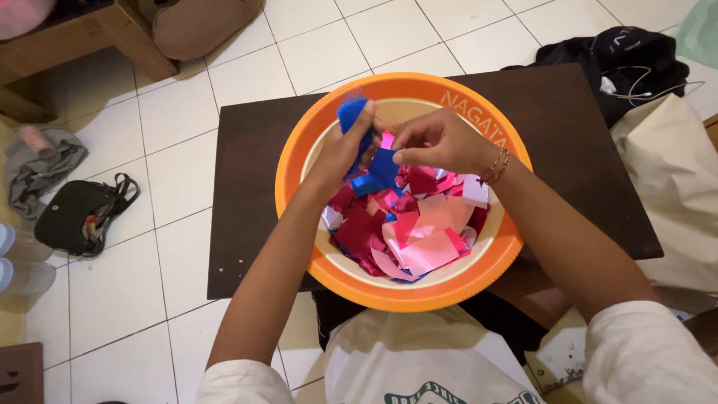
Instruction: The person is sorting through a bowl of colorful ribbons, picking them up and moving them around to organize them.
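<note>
Blue foil strip [372, 153]: shiny, crumpled; we see it pinched at both ends, top end sticking up, lower part hanging over the basin.
Foil scraps [407, 228]: red, pink, blue & silver bits, loose heap, we see them filling the basin's near half.
Orange basin [299, 142]: round plastic, upright on dark board, rim intact.
</note>
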